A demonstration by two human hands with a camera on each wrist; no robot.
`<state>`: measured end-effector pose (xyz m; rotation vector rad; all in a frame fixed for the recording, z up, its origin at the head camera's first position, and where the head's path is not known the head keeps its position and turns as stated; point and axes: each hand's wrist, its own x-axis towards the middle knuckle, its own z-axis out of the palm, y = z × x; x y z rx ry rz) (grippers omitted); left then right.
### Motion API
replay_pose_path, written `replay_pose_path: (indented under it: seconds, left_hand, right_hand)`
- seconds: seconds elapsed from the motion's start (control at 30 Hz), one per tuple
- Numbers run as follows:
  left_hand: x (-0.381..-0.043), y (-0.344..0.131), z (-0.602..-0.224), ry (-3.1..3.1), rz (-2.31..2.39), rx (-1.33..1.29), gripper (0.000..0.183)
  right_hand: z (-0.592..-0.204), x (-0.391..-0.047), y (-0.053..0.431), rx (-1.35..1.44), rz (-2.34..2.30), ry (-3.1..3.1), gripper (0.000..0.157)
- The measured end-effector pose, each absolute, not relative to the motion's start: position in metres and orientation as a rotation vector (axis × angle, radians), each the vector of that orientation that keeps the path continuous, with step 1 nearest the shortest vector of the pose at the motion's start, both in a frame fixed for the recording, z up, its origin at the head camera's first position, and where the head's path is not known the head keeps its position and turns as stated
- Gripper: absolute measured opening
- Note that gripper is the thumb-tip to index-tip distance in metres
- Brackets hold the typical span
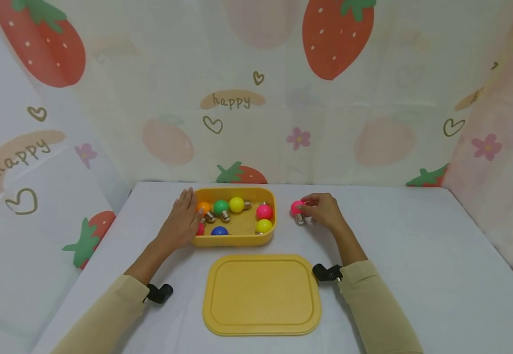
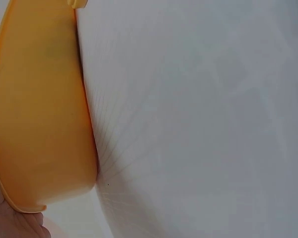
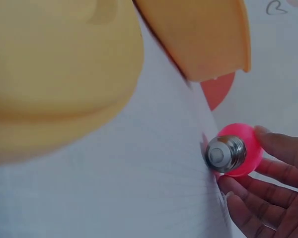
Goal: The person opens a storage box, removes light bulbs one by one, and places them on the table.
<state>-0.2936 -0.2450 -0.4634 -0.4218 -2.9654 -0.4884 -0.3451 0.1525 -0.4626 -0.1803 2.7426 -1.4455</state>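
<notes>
My left hand [image 1: 181, 219] lies with straight fingers against the left end of the yellow box [image 1: 238, 240]. Several small coloured light bulbs lie inside, among them a green bulb [image 1: 221, 207], an orange bulb [image 1: 203, 208] and a blue bulb [image 1: 219, 231]. To the right of the box, my right hand [image 1: 324, 211] pinches a pink light bulb [image 1: 297, 208] between thumb and fingers, low at the tabletop. In the right wrist view the silver screw base [image 3: 226, 153] of this bulb faces the camera. The left wrist view shows mostly the side wall of the box [image 2: 44, 109].
A yellow lid [image 1: 261, 295] lies flat on the white tablecloth [image 1: 415, 255], in front of the box and between the forearms. Behind the table hangs a cloth backdrop [image 1: 336, 108] printed with strawberries. Each wrist wears a small black camera.
</notes>
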Motion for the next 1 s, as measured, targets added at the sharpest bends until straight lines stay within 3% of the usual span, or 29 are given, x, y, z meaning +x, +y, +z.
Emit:
replay_pose_path:
  seconds: [1.0]
  left_hand:
    - [-0.294,-0.245,-0.463,-2.997,-0.469,-0.402,0.066]
  right_hand:
    - [-0.453,-0.344,0.154,-0.195,-1.285,2.806,0.037]
